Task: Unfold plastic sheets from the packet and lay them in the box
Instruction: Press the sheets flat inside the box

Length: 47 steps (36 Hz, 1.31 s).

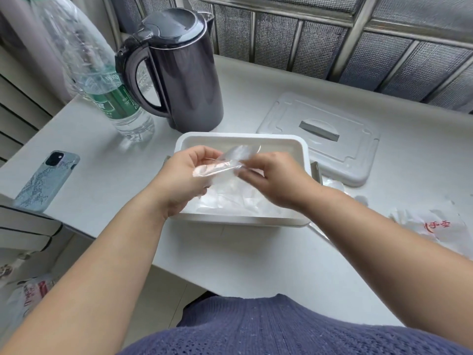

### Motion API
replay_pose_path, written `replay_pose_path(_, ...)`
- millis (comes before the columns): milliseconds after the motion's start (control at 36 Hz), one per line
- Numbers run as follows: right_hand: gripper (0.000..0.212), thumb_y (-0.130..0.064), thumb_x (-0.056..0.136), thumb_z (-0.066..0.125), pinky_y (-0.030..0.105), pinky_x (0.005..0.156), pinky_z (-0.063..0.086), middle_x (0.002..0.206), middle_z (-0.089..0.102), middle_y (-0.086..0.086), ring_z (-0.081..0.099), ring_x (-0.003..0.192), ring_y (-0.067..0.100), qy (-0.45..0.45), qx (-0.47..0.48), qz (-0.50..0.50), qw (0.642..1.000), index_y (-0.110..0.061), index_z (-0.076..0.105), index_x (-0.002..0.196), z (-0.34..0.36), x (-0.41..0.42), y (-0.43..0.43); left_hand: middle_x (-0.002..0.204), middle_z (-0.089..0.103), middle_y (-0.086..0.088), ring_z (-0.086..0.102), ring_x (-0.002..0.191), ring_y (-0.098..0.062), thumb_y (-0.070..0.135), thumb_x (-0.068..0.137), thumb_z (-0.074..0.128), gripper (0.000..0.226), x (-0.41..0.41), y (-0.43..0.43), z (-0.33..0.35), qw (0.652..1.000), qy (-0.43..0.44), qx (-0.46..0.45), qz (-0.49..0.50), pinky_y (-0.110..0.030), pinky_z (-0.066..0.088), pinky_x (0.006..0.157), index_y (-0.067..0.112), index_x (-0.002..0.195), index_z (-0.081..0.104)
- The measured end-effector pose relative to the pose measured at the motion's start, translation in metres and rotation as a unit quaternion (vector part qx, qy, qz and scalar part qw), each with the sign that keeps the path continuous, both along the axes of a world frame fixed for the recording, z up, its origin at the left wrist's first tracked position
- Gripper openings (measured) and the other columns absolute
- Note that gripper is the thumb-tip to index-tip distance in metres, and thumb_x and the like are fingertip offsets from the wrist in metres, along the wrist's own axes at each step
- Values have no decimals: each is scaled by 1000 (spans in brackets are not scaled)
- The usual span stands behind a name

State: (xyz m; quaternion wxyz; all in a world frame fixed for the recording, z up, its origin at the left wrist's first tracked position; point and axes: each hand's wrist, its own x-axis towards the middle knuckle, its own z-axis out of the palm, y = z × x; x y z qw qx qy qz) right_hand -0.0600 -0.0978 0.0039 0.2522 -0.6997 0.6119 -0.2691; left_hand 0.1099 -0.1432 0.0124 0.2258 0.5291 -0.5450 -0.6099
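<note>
The table (256, 103) is white with a smooth matte top. Its far edge runs along the window (320, 42). Pale metal bars (358, 34) divide the window into rectangular panes. Each pane shows a fine grey mesh texture, and nothing beyond it can be made out. To the left of the table stands a slatted panel (15, 108) with dark horizontal gaps, and pale fabric (11, 24) hangs above it. A white furniture piece (25, 226) with dark edging sits at the table's near left corner; its type cannot be determined. A light floor (166, 285) shows below the table's near edge. Lighting is soft, even daylight, and shadows are faint.
</note>
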Motion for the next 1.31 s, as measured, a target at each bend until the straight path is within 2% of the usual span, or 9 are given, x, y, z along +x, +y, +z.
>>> replay_pose_path(83, 23, -28, 95, 54, 19, 54, 29, 47, 50, -16, 47, 54, 1, -36, 46, -24, 998, -22, 65, 76, 0, -12, -2, 77, 57, 5, 42, 41, -2, 8, 90, 62, 12, 6, -6, -6, 996, -76, -49, 19, -15, 35, 44, 18, 98, 61)
replay_pose_path(167, 27, -21, 97, 49, 31, 67, 39, 70, 63, 0, 57, 69, 14, -44, 20, -135, 990, -12, 66, 78, -3, -24, -7, 79, 58, 11, 52, 64, -12, 17, 90, 61, 13, 11, -11, -9, 962, -224, -155, -14, -25, 39, 63, 22, 101, 59)
replay_pose_path(333, 20, -24, 99, 34, 47, 85, 47, 76, 56, -10, 60, 88, 28, -200, -99, -440, 870, -19, 53, 93, 2, -49, -22, 95, 64, -3, 49, 96, -26, 14, 86, 49, 19, 5, -12, -12, 866, -452, -179, -116, -34, 45, 82, 13, 103, 58)
replay_pose_path(583, 29, -11, 92, 38, 21, 63, 28, 72, 50, -11, 42, 66, 11, -122, -258, -324, 902, -1, 56, 111, 6, -39, -5, 112, 51, -5, 48, 99, -26, 29, 86, 58, 39, -12, 0, -9, 817, -521, -133, -209, -33, 41, 73, 15, 119, 42)
replay_pose_path(750, 32, -15, 88, 42, 25, 72, 36, 93, 67, 18, 53, 83, 17, -40, -269, -200, 941, 8, 60, 102, -2, -27, 0, 142, 36, 10, 26, 135, -17, 28, 86, 60, 43, -17, -8, -9, 730, -422, -408, -349, -33, 25, 102, 33, 128, 51)
replay_pose_path(944, 26, -10, 87, 44, 21, 65, 30, 79, 62, 5, 45, 74, 14, -79, -293, -293, 907, 2, 57, 106, 12, -30, -6, 142, 42, 0, 34, 133, -22, 51, 88, 54, 53, -27, -23, -44, 621, -540, -256, -506, -38, 33, 99, 34, 138, 45)
replay_pose_path(1083, 12, -15, 93, 48, 37, 79, 49, 97, 67, 20, 57, 91, 27, 49, -410, -53, 909, -6, 53, 98, 7, -17, -15, 144, 36, -7, 33, 133, -28, 67, 86, 45, 66, -31, -16, -60, 658, -569, -198, -451, -43, 29, 104, 31, 142, 40)
replay_pose_path(1167, 18, -16, 87, 51, 37, 54, 47, 84, 66, 17, 60, 68, 37, 153, -255, 35, 954, -4, 61, 79, -18, -3, -18, 140, 43, -5, 35, 132, -28, 64, 86, 47, 62, -28, -15, -51, 699, -542, -210, -417, -42, 31, 103, 27, 136, 47)
replay_pose_path(1306, 21, -24, 96, 43, 31, 75, 36, 106, 58, 7, 54, 101, 30, 250, 37, 130, 959, -11, 59, 98, -50, 8, -24, 134, 54, 5, 46, 125, -19, 40, 91, 53, 38, 3, -20, -19, 823, -432, -266, -255, -32, 40, 100, 22, 123, 61)
